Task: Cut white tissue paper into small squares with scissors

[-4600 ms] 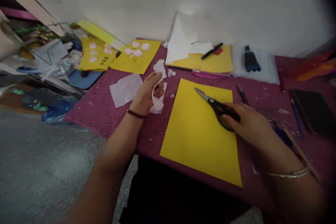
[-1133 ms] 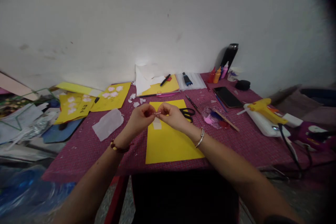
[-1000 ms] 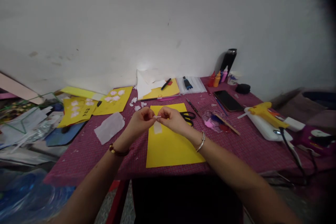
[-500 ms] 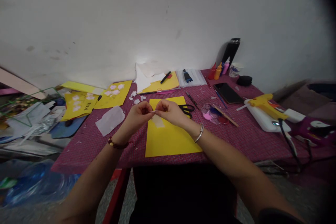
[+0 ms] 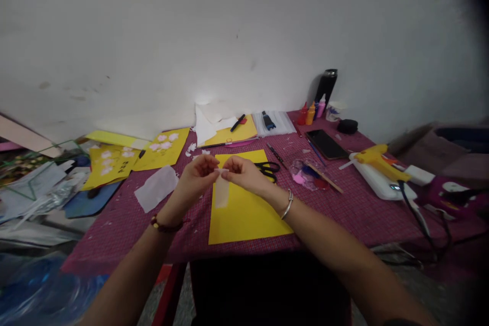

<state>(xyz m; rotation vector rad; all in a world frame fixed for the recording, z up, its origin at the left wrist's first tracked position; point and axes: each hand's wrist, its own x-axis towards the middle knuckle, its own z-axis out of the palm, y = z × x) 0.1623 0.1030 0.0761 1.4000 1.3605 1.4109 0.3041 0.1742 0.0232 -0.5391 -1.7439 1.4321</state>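
**Surface and room.** Desk (image 5: pixel 344 214) under a magenta checked cloth, set against a plain white wall (image 5: pixel 229 35). Landmark for all places below: the flat rectangular sheet of bright yellow card (image 5: pixel 248 209) at the desk's near middle.

**Far left of the yellow card.** Blurred heap of papers and clear plastic (image 5: pixel 38 183) past the desk's edge. Nearer the yellow card, a smaller yellow card bearing pale paper flowers (image 5: pixel 162 142).

**Left of the yellow card.** Loose piece of white tissue (image 5: pixel 156 188), flat on the cloth, well apart from the hands.

**Over the yellow card's upper left part.**
- Left hand (image 5: pixel 196 175), with a dark bead bracelet (image 5: pixel 164 224) at the wrist. It is raised, fingers pinched together on the top edge of a small strip of thin white paper (image 5: pixel 222 191).
- The strip hangs straight down from that pinch in front of the yellow card. Whether it touches the card cannot be told.
- Right hand (image 5: pixel 244 173), with a silver bangle (image 5: pixel 286 205) at the wrist. Its fingers are closed on the same top edge, meeting the left hand's.

**Behind the yellow card.** Stack of yellow and white sheets (image 5: pixel 225 132) with a black marker (image 5: pixel 237 123) lying on it.

**At the yellow card's upper right edge.** Black-handled scissors (image 5: pixel 267 168), touching the card.

**Right of the yellow card.** Clear plastic palette with pink paint (image 5: pixel 307 170). Beyond it, a black phone (image 5: pixel 325 143), face up.

**Far right of the yellow card.** Yellow glue gun (image 5: pixel 376 158) resting on a white block (image 5: pixel 382 186). At the wall, small coloured paint bottles (image 5: pixel 311 111) beside a tall black flask (image 5: pixel 324 86).
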